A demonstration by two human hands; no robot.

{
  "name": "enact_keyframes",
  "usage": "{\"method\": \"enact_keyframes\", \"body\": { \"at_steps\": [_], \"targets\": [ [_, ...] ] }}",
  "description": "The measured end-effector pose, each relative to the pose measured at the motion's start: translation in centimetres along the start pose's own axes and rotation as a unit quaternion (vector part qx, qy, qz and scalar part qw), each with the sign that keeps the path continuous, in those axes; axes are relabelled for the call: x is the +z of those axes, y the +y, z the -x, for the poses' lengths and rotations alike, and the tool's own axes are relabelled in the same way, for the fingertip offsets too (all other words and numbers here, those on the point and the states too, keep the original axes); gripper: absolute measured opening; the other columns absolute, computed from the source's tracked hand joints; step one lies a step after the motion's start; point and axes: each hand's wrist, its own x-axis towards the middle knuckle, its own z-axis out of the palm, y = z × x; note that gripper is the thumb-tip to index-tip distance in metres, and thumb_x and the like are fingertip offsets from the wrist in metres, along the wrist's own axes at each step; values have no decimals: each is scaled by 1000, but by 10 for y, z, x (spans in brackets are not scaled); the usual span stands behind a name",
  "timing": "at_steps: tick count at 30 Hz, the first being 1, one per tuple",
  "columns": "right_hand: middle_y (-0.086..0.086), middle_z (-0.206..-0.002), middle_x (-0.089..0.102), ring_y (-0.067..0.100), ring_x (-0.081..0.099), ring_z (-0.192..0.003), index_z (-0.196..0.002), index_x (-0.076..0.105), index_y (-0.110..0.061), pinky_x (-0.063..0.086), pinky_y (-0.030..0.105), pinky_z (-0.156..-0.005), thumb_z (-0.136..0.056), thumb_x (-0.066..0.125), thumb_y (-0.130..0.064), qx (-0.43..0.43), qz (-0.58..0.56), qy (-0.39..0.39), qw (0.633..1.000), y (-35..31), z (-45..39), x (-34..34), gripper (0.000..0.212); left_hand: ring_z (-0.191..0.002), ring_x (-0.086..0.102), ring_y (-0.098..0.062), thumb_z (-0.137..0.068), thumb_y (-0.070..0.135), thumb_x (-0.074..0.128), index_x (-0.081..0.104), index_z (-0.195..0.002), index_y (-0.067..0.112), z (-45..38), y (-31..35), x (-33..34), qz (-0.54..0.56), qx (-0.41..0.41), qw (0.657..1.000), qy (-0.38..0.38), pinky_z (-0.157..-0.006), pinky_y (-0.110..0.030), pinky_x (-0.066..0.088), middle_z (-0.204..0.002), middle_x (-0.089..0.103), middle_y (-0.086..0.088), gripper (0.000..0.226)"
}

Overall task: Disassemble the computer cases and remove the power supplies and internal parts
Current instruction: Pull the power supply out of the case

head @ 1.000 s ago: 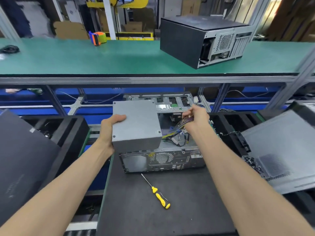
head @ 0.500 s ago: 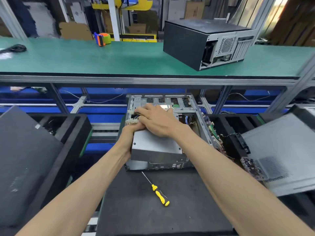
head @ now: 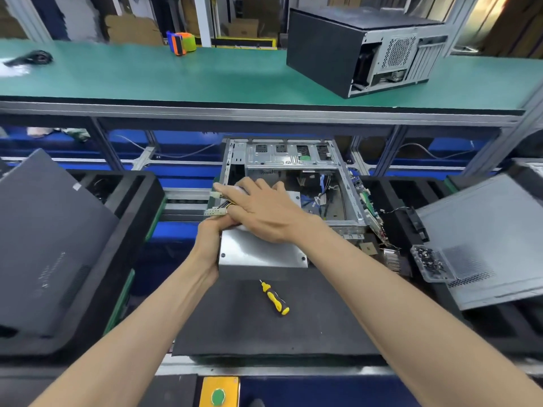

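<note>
Lifting the power supply clear of the case

Holding one power supply (head: pixel 261 254) at the near edge of the open case (head: pixel 293 160), the left hand (head: pixel 210 242) has its fingers closed round the box's left side, apparently to carry its weight. The right hand (head: pixel 264 211) lies across the top, fingers curled over one cable bundle (head: pixel 219 205), likely so its connectors don't snag. One screwdriver (head: pixel 274 298) rests nearer than the case.

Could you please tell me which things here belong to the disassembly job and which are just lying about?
In use: power supply, its cables, open case, left hand, right hand, screwdriver.
Lying about: tape roll, panel, black case.
</note>
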Motion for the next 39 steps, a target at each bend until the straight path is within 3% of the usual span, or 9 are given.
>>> {"method": "enact_keyframes", "body": {
  "at_steps": [3,7,12,18,23,30,32,36,39],
  "targets": [
    [6,-133,43,25,38,-112,-158,16,-39,29,58,-99,-104,18,-46,-14,34,11,999,-18,8,13,55,-75,71,-29,-77,30,65,82,-88,15,14,-14,-16,19,-18,1000,13,-64,-34,56,-90,74,-16,25],
    [9,-137,42,28,39,-119,-157,18,-36,25,60,-103,-102,17,-46,-27,32,15,999,-38,13,37,57,-70,72,-25,-68,30,68,82,-84,17,29,-30,-38,31,-10,999,25,-57,-31,56,-84,76,-12,25],
    [8,-142,42,26,37,-124,-158,19,-34,25,51,-104,-104,20,-43,-35,20,2,999,-47,17,78,56,-74,70,-28,-70,28,69,80,-92,13,35,-55,-64,11,-22,997,74,-64,-33,55,-91,74,-15,28],
    [4,-152,35,24,35,-126,-159,16,-31,24,45,-103,-104,19,-41,-37,-15,-49,998,-46,11,122,57,-69,71,-18,-85,19,64,80,-85,13,31,-80,-86,-57,-26,990,130,-54,-22,51,-87,76,-12,18],
    [3,-156,31,23,34,-129,-160,13,-34,23,44,-108,-104,18,-39,-22,-47,-74,996,-42,5,143,56,-72,72,-23,-87,17,62,77,-98,4,23,-90,-96,-53,-51,988,138,-53,-23,53,-89,76,-16,23],
    [2,-154,33,23,33,-132,-158,20,-34,23,44,-108,-105,20,-39,-29,-63,-42,997,-49,1,154,54,-78,72,-28,-47,40,75,80,-89,10,13,-93,-115,-76,-50,986,140,-72,-36,53,-95,76,-19,52],
    [2,-155,33,23,33,-133,-157,21,-33,23,44,-108,-105,20,-39,-35,-58,-41,997,-51,-1,158,53,-83,72,-31,-52,38,75,80,-95,9,13,-98,-121,-64,-64,987,136,-75,-38,53,-98,76,-19,52],
    [2,-160,30,22,28,-140,-158,22,-31,21,43,-111,-106,21,-38,-38,-66,-46,996,-51,-5,163,52,-86,69,-35,-82,18,63,78,-96,5,9,-98,-126,-69,-61,984,151,-78,-42,52,-96,75,-21,25],
    [1,-162,27,22,22,-143,-158,24,-29,21,43,-114,-107,21,-37,-48,-73,-55,995,-51,-6,169,51,-83,68,-32,-82,3,58,71,-103,-2,9,-93,-125,-97,-38,985,141,-74,-40,54,-92,72,-19,26]
  ]
}}
